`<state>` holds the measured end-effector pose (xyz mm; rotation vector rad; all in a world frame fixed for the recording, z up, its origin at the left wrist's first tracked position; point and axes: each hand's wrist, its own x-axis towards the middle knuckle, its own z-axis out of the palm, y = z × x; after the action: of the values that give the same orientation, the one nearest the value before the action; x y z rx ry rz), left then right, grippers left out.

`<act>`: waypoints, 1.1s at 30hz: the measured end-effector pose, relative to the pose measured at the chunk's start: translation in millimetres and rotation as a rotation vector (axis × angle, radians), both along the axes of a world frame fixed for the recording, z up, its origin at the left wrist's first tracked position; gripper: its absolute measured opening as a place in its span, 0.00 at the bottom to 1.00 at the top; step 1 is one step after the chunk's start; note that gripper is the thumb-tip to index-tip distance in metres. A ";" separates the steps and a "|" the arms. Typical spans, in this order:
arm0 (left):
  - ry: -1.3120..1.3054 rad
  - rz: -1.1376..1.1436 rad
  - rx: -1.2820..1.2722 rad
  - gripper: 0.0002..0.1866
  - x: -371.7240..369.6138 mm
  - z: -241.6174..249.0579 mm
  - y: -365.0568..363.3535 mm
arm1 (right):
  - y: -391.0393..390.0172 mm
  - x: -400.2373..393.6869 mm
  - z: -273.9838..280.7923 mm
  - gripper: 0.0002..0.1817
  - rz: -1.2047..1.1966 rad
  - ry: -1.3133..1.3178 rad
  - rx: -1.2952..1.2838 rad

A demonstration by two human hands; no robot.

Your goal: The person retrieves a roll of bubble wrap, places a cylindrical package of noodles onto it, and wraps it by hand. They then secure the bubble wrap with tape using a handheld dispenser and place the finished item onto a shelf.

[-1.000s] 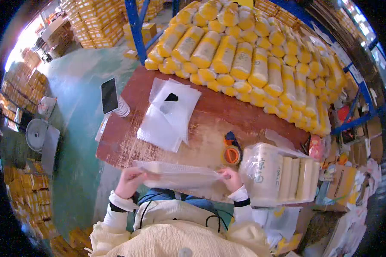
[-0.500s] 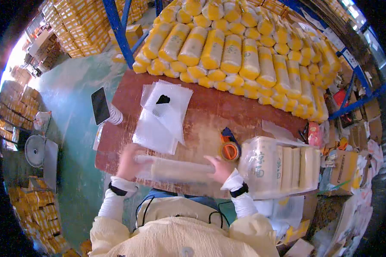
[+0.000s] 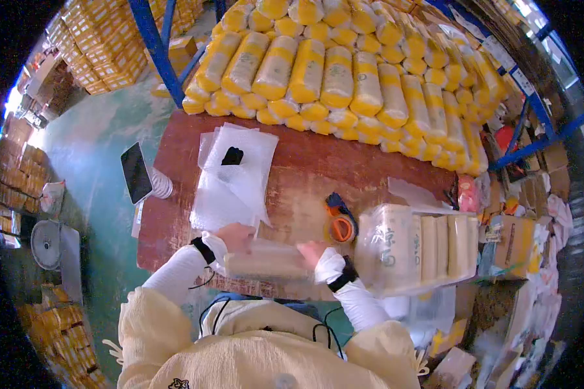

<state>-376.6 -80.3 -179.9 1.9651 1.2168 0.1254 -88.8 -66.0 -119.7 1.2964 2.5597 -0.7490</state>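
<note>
A pale, long noodle pack (image 3: 266, 266) lies across the front edge of the table, with clear bubble wrap (image 3: 274, 247) around it. My left hand (image 3: 237, 238) is closed on the wrap at the pack's far left side, its fingers partly blurred. At the right end, my right hand (image 3: 312, 253) has its fingers curled over the wrapped pack. Just beyond the hands, to the left, flat bubble wrap sheets (image 3: 230, 194) lie in a pile with a black piece (image 3: 232, 155) on top. An orange and blue tape dispenser (image 3: 340, 220) sits past my right hand.
To the right stands a clear bag of noodle packs (image 3: 402, 249). A large stack of yellow-taped wrapped packs (image 3: 308, 71) fills the table's far side. A phone (image 3: 136, 173) on a white coiled stand (image 3: 161, 184) is at the left edge. Blue rack posts (image 3: 156, 52) rise behind.
My left hand has moved right and away from my body, from the pack's left end to its far side. My right hand has shifted slightly left. The camera view has turned a little.
</note>
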 end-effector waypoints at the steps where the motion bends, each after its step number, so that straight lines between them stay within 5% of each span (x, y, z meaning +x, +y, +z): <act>1: 0.030 -0.010 0.021 0.19 2.5 17.6 0.1 | 1.5 1.0 -8.6 0.11 0.039 -0.038 -0.029; 5: 0.235 -0.116 -0.134 0.17 7.4 47.1 6.1 | 10.6 7.1 -19.0 0.11 0.127 -0.007 -0.111; 8: 0.197 0.017 -0.140 0.14 9.7 57.7 5.8 | 14.5 11.9 -34.9 0.11 0.049 0.096 -0.106; 11: 0.326 -0.213 0.076 0.16 0.8 41.8 10.4 | 15.0 5.6 -21.1 0.10 0.037 0.155 -0.112; 14: 0.075 -0.180 0.021 0.17 -23.0 29.8 3.0 | 5.0 8.9 -44.8 0.09 0.067 0.143 -0.109; 16: 0.121 -0.237 0.098 0.16 -27.1 31.0 0.4 | 9.8 -9.0 -3.4 0.10 0.008 0.000 -0.283; 20: 0.289 -0.238 0.444 0.10 -19.4 36.6 -16.1 | 4.1 -12.7 19.7 0.10 0.067 -0.089 -0.018; 22: 0.337 -0.195 0.420 0.08 -15.2 54.3 -24.6 | -15.5 -7.7 15.3 0.12 0.078 -0.067 0.210; 25: 0.376 -0.227 0.507 0.06 -17.5 55.8 -38.0 | -47.4 20.9 -6.5 0.19 0.115 0.291 0.603; 30: 0.261 -0.437 0.766 0.05 -50.4 25.6 -76.2 | -69.6 31.1 -13.2 0.20 0.091 0.347 0.502; 33: 0.134 -0.337 0.555 0.06 -82.7 37.5 -115.0 | -68.2 31.4 -14.1 0.20 0.058 0.397 0.479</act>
<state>-459.4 -195.3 -142.4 2.6724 0.9789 0.1737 -57.4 -134.2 -133.8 1.2863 3.2304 -0.4247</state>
